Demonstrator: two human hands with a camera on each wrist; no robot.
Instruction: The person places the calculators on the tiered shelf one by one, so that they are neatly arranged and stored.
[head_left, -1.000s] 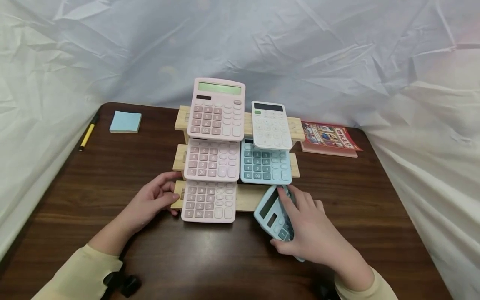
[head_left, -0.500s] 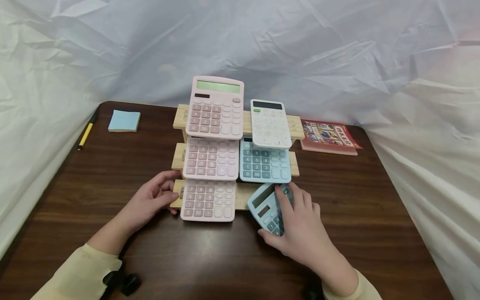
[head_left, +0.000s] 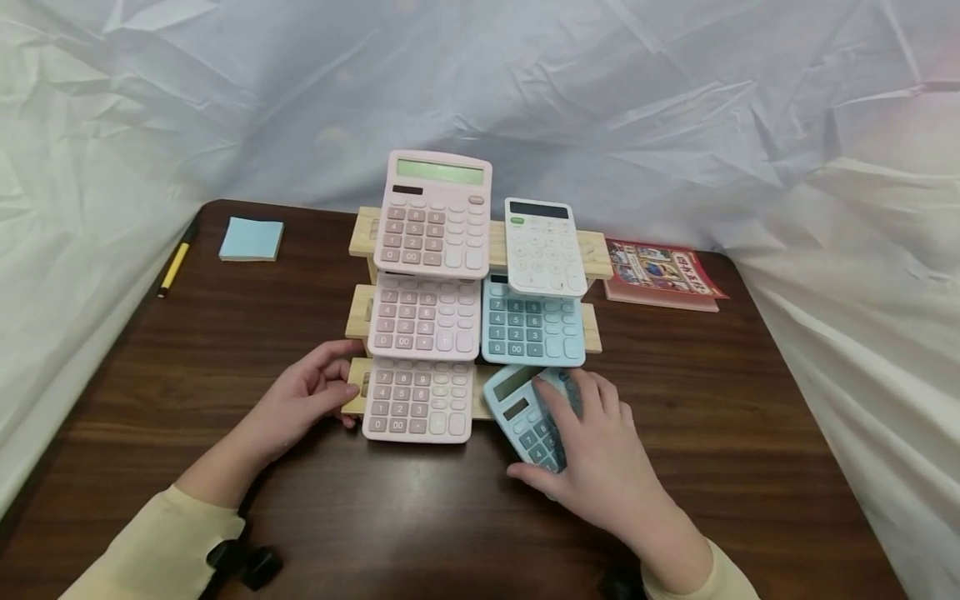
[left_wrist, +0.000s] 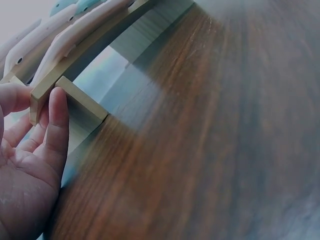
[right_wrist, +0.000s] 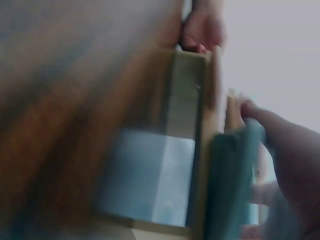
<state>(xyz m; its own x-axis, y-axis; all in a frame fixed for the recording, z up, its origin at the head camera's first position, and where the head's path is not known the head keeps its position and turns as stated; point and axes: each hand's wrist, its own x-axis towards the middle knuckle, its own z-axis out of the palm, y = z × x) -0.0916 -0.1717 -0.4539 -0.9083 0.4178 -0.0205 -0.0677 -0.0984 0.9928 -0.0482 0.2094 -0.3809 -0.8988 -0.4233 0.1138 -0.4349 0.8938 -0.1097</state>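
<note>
A three-tier wooden stand (head_left: 363, 310) holds calculators. My left hand (head_left: 302, 400) grips the left end of its lowest slat, thumb against it and fingers curled beneath, as the left wrist view also shows at the wooden slat (left_wrist: 45, 92). My right hand (head_left: 611, 458) holds a blue calculator (head_left: 534, 440), turned askew, at the right part of the lowest tier; its lower right is hidden under the hand. Beside it a pink calculator (head_left: 417, 403) lies on the same tier. Right above sits another blue calculator (head_left: 534, 327).
More pink calculators stand on the middle tier (head_left: 423, 321) and the top tier (head_left: 435, 208), with a white calculator (head_left: 546, 246) at top right. A red booklet (head_left: 663, 273), blue sticky notes (head_left: 251, 239) and a yellow marker (head_left: 175, 265) lie on the dark table (head_left: 420, 525).
My right hand has moved left with the blue calculator, which has turned to lie less steeply over the lowest tier. My left hand has kept its hold on the stand.
</note>
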